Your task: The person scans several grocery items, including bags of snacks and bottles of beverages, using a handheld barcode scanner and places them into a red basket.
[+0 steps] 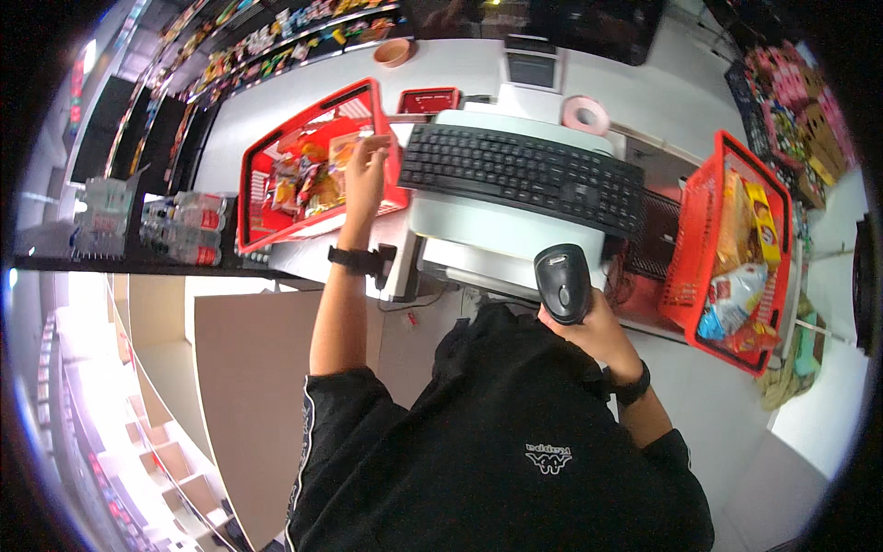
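My right hand (pixel 599 332) is wrapped around the grip of a black handheld barcode scanner (pixel 564 284), whose rounded head points up and away from me. The scanner is in front of my chest, just below the keyboard. My left hand (pixel 365 176) is over the right side of a red plastic shopping basket (pixel 314 233), its fingers loosely bent and apart, with nothing visible in them. Whether it touches the basket's rim is unclear. Inside lie several packaged snacks (pixel 303 183) and a tan packet (pixel 341 150) beside the hand.
A black keyboard (pixel 524 176) rests on a white checkout machine (pixel 476 217). To the right stands another red basket (pixel 679 276) holding snack bags (pixel 735 293). Behind are a pink-sided tape roll (pixel 572 114), a small red tray (pixel 429 101) and a brown bowl (pixel 393 53). Plastic bottles (pixel 193 228) sit left.
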### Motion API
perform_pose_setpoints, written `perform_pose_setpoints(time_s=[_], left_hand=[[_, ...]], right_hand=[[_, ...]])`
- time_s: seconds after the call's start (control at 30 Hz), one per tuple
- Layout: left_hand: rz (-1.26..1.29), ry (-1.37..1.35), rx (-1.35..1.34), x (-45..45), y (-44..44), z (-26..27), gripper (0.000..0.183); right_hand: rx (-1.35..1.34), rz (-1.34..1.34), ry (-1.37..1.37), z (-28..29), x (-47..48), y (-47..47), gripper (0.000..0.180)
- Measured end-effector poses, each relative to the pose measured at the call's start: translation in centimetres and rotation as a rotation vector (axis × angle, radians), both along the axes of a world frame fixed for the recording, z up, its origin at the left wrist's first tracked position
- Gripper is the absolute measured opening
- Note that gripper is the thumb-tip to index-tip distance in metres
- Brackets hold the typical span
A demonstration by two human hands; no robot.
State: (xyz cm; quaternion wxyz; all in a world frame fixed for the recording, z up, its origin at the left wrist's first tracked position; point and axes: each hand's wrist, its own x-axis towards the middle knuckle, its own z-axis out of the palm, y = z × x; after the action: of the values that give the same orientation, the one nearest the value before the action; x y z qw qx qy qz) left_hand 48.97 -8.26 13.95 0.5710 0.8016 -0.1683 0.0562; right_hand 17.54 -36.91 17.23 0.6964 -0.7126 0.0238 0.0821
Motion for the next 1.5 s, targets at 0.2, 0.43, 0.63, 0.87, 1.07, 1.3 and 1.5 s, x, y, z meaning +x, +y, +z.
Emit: perform_pose_setpoints(time_s=[0.2, 0.43, 0.63, 0.87, 1.07, 1.3, 1.5], left_hand=[[0.239, 0.441, 0.398, 11.0, 13.8, -2.8, 0.050], [0.000, 0.995, 0.243, 18.6, 14.2, -7.6, 0.077], [-0.063, 1.036, 0.412, 23.7, 18.5, -14.0, 0.041], [-0.172, 1.023, 0.238, 19.6, 16.0, -8.1, 0.022], [-0.016, 0.418, 0.518, 19.5, 20.8, -5.1, 0.035], [-0.074, -0.180, 0.142, 5.2, 15.7, 8.7, 0.055], [-0.357, -0.192, -0.224, -1.3, 12.7, 10.9, 0.063]], right_hand=[[-0.073, 0.056, -0.022, 1.3, 3.8, 5.5, 0.033], [-0.202, -0.004, 0.100, 0.4, 5.7, 10.1, 0.037], [-0.146, -0.176, 0.205, 0.1, 6.0, 13.5, 0.034], [-0.218, -0.213, 0.166, -0.6, 7.3, 16.2, 0.032], [-0.163, -0.100, 0.131, 0.6, 10.3, 17.7, 0.030], [0.042, -0.239, -0.077, 3.0, 13.3, 16.0, 0.027], [0.017, -0.426, -0.332, 5.5, 14.4, 14.6, 0.036]])
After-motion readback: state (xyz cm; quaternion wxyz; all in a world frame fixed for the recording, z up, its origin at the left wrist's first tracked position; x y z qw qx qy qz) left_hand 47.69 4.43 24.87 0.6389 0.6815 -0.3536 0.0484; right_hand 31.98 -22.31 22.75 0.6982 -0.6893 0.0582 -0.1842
